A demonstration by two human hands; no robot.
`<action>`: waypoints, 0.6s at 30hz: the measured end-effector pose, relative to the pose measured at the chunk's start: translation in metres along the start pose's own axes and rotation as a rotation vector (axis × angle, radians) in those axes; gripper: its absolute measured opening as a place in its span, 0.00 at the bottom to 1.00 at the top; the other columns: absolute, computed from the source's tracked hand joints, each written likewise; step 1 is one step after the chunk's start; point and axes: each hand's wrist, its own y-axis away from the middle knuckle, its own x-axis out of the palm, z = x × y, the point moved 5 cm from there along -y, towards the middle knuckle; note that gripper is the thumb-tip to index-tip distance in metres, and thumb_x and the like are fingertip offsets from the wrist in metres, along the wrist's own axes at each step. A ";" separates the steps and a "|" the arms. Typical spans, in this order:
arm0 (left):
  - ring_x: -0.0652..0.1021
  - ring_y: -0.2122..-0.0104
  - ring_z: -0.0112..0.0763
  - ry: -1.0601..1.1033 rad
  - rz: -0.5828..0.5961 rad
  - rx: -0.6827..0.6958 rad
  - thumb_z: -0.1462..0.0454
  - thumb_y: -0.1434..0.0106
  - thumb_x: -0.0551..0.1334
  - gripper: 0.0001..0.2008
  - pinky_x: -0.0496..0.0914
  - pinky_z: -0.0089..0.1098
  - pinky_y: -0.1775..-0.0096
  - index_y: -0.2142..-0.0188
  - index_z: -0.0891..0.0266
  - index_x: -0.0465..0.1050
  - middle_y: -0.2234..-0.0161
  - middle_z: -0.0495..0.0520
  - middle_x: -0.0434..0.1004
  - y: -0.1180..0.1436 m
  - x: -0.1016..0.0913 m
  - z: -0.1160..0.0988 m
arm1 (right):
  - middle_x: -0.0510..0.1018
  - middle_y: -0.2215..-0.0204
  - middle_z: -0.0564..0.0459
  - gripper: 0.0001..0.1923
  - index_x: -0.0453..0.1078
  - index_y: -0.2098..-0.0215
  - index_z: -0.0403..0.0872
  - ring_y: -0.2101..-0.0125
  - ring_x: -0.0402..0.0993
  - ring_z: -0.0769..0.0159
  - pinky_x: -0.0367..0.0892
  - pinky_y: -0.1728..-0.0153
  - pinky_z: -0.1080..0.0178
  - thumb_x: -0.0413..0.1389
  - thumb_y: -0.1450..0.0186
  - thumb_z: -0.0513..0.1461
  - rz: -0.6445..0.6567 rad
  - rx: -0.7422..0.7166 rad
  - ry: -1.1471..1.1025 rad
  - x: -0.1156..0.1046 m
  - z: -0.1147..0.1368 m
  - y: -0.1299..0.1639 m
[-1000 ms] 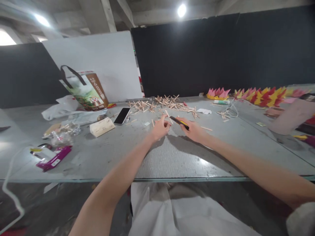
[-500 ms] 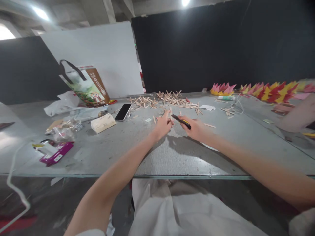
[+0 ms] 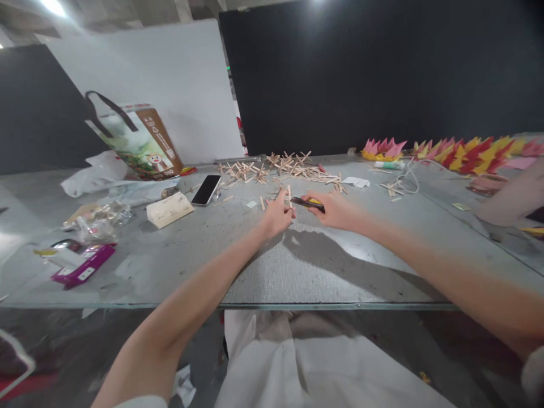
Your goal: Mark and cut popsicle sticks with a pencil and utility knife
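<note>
Between the fingers of my left hand [image 3: 277, 216] a short, flat wooden stick [image 3: 289, 195] is pinched, pointing away from me. My right hand [image 3: 339, 209] is wrapped round a black and yellow utility knife [image 3: 313, 204]. The knife's front end points left and lies close to the stick; whether the blade touches it I cannot tell. Just beyond both hands spreads a loose pile of wooden sticks [image 3: 293, 165], several of them crossed over each other. A single stick piece [image 3: 262, 203] lies left of my left hand.
To the left are a phone [image 3: 206, 190], a cream-coloured block [image 3: 170, 210], a purple packet [image 3: 87, 265], clear plastic wrapping and a printed bag [image 3: 144, 144]. At the right stand pink, yellow and red folded-paper pieces [image 3: 471, 154], a glue stick [image 3: 389, 165] and a white cord [image 3: 414, 180].
The view has shifted, so most things sit further left. My right hand and the knife have turned flatter and stay close to the stick. My left hand still pinches it.
</note>
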 end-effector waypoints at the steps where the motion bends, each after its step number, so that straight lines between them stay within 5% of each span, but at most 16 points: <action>1: 0.80 0.73 0.32 0.001 0.000 -0.012 0.70 0.33 0.64 0.24 0.75 0.40 0.52 0.39 0.59 0.68 0.73 0.49 0.82 0.000 0.001 0.002 | 0.83 0.68 0.50 0.16 0.76 0.44 0.51 0.75 0.72 0.62 0.56 0.70 0.64 0.56 0.29 0.40 0.023 0.012 0.022 -0.003 -0.004 -0.004; 6: 0.81 0.73 0.31 -0.015 -0.003 -0.028 0.71 0.34 0.64 0.23 0.72 0.51 0.43 0.40 0.60 0.68 0.75 0.45 0.80 -0.001 0.005 0.010 | 0.82 0.69 0.50 0.18 0.74 0.42 0.50 0.75 0.71 0.62 0.56 0.71 0.64 0.54 0.28 0.40 0.046 0.037 -0.056 0.015 -0.006 -0.002; 10: 0.83 0.71 0.34 -0.010 -0.024 -0.031 0.70 0.36 0.66 0.23 0.73 0.49 0.44 0.42 0.60 0.69 0.76 0.46 0.81 -0.002 0.005 0.016 | 0.82 0.69 0.49 0.21 0.71 0.38 0.48 0.74 0.72 0.61 0.56 0.70 0.64 0.52 0.27 0.39 0.034 0.087 -0.080 0.030 -0.005 0.004; 18: 0.84 0.70 0.34 -0.099 -0.026 0.030 0.69 0.35 0.66 0.21 0.68 0.55 0.38 0.43 0.60 0.69 0.76 0.46 0.82 -0.005 0.005 0.021 | 0.80 0.70 0.50 0.13 0.77 0.50 0.51 0.76 0.69 0.61 0.55 0.70 0.62 0.59 0.32 0.37 0.177 0.018 -0.020 -0.005 -0.004 -0.028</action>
